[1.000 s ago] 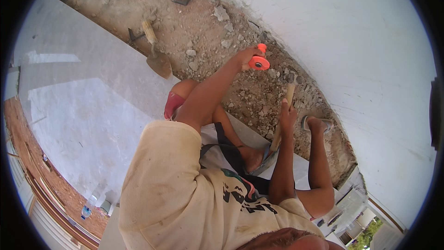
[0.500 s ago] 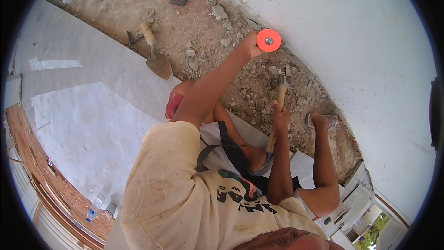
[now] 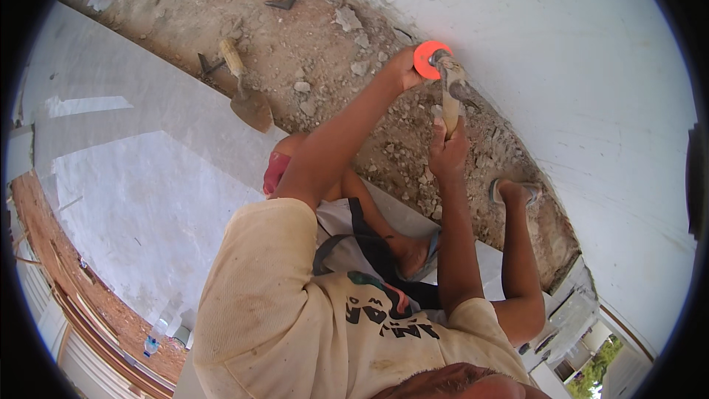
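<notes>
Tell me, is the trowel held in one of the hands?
No, the trowel lies alone on the rubble, apart from the left hand and the right hand.

A cream short-sleeved shirt [image 3: 295,310] with dark print, dusty, and sandals [image 3: 509,191].

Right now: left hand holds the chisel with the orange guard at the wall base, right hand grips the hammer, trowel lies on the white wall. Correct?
Not quite. The head view shows the trowel lying on the rubble strip, not the wall. The rest stands: left hand on the orange-guarded chisel, right hand on the hammer.
</notes>
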{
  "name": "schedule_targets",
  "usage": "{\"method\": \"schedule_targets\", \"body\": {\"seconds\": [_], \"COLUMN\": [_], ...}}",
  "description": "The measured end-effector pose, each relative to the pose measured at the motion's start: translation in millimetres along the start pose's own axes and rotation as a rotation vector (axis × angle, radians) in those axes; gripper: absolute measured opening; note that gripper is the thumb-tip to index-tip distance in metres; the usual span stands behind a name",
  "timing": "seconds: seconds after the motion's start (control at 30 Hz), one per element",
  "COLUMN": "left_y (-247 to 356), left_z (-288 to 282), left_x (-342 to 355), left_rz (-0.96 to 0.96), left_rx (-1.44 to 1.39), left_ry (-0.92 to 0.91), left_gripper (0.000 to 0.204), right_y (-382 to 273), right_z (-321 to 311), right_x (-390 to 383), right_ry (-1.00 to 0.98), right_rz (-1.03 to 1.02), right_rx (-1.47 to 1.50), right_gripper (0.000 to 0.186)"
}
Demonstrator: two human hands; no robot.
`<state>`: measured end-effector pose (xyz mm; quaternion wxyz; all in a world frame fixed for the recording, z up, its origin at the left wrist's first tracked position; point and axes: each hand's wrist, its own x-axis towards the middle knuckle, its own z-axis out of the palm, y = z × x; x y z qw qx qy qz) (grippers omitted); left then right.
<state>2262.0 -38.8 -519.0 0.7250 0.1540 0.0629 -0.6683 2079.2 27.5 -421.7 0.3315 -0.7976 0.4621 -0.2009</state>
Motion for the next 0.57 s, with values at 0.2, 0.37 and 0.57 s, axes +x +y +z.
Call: {"method": "schedule_targets", "body": {"seconds": [0.2,0.37,0.57], "left_y": [-6.1,-19.4,-48.9], "left_z": [-11.1,-15.9,-37.1], "left_x": [-16.2,-16.1,1.7], "left_rz": [-0.068,-0.075,-0.051], "left_rx": [0.086,0.260,0.513], "left_ry": [0.144,0.296,0.323], "left_gripper": [0.025,0.030,0.043], "right_y": [10.5,29.1,57.1], "right_z": [-3.1,-16.9,-32.0], "right_x": [-23.6,-46.2,-63.7], "right_ry": [-0.123,-0.023,0.071], "right_rz": [0.291,0.516,0.775], "right_rx": [0.151,0.398,0.531], "right_gripper": [0.030,0.030,0.030]}}
